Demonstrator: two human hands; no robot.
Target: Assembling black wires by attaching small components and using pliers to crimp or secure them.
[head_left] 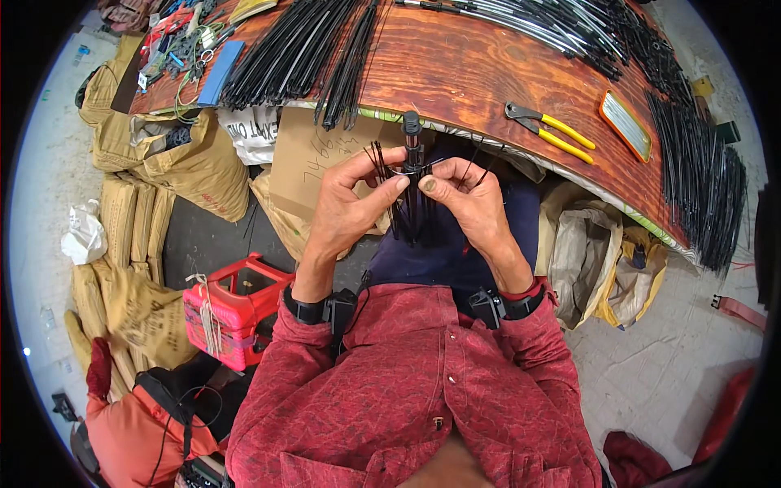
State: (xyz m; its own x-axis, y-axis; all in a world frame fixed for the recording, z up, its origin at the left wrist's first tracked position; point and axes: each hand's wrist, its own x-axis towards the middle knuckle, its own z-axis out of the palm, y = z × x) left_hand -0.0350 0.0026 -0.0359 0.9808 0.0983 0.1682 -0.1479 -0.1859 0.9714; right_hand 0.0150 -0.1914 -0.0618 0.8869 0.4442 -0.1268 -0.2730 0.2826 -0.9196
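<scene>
My left hand (351, 199) and my right hand (468, 199) meet below the edge of a wooden table (472, 73). Together they pinch a black umbrella-like frame (412, 154): a short black shaft with a cap on top and several thin black ribs hanging down between my fingers. A thin wire loops around the ribs at fingertip height. My left thumb and forefinger hold the ribs on the left, my right fingers hold them on the right. Both wrists carry black straps over red sleeves.
On the table lie bundles of black ribs (301, 49), more ribs (700, 179) at the right edge, yellow-handled pliers (549, 126), an orange-rimmed tin (626, 126), a blue strip (220, 71). Brown sacks (187, 159), a red plastic crate (236, 305) and cardboard (313, 154) stand on the floor.
</scene>
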